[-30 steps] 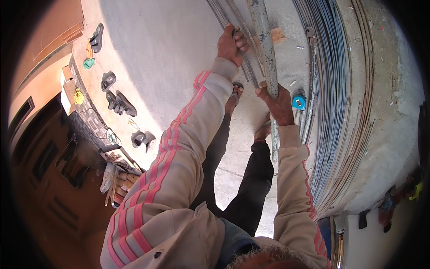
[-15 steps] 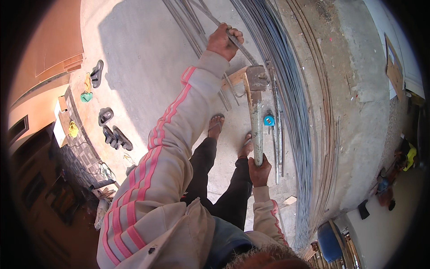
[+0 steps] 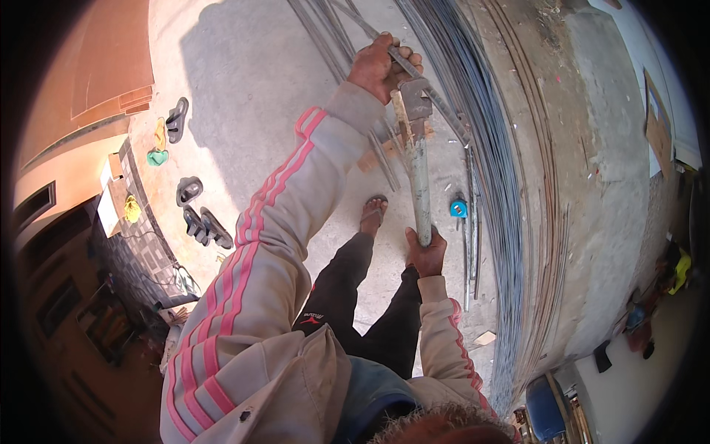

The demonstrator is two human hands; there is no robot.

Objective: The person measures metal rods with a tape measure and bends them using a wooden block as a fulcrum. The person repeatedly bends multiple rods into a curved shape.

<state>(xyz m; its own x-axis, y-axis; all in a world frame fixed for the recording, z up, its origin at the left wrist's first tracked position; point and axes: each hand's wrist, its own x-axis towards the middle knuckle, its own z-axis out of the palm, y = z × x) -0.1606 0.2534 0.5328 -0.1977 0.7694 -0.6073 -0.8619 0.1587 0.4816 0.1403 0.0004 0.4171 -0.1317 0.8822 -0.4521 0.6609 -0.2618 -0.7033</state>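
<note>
Both clamped, apart — left hand [image 3: 379, 68] round a likely stiff metal bar [image 3: 447, 114] at 1 o'clock, right hand [image 3: 427, 255] gripping a heavy-looking pipe tool [image 3: 420, 174] at 2 o'clock — lower end, best leverage.

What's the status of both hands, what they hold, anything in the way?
Left hand closed on metal bar. Right hand gripping near end of pipe; its metal head overlaps the bar in view. Blue tape measure on floor, clear of both hands.
</note>
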